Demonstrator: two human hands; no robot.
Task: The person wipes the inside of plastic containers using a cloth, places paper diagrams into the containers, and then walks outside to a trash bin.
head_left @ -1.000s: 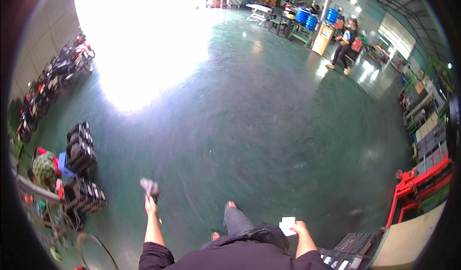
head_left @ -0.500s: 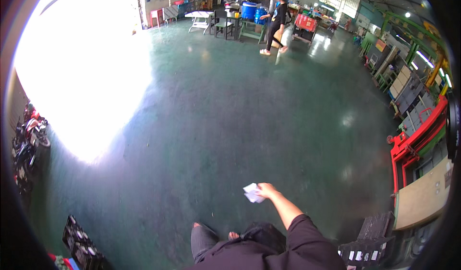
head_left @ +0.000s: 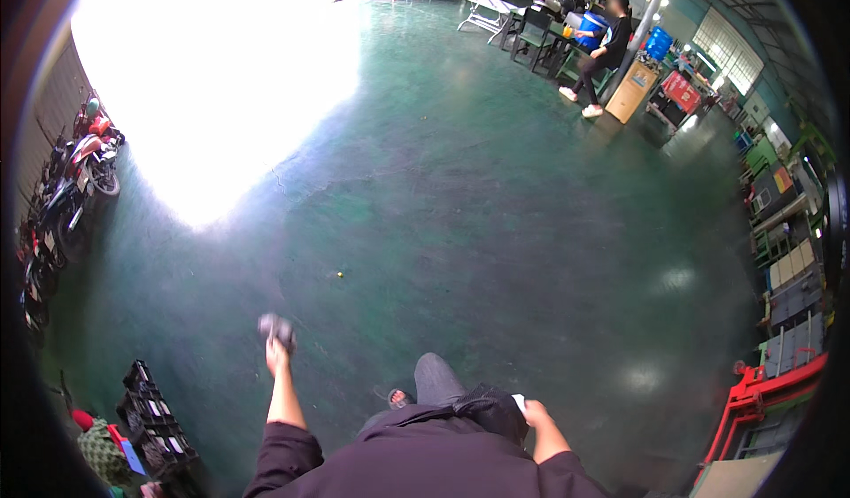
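My left hand [head_left: 279, 355] is stretched forward over the floor at the left, closed round a small greyish-brown object [head_left: 278, 330]. Motion blurs that object, so its kind does not show. Down by my right hip, my right hand [head_left: 537, 413] grips a folded white paper [head_left: 520, 401], mostly hidden by the hand and my dark clothing. Below, one grey trouser knee [head_left: 436, 374] is raised forward, and a sandalled foot [head_left: 400, 399] shows beside it.
Motorbikes [head_left: 93, 166] line the left wall. Black crates [head_left: 158, 423] stand at lower left, near a person's checked sleeve [head_left: 102, 452]. At far right, a person in black [head_left: 611, 46] is beside a table and a cardboard box [head_left: 632, 92]. A red metal frame [head_left: 753, 401] stands at right.
The view has swung left and forward. My left hand has come into view holding the blurred object. My right hand has drawn back to my hip with the paper.
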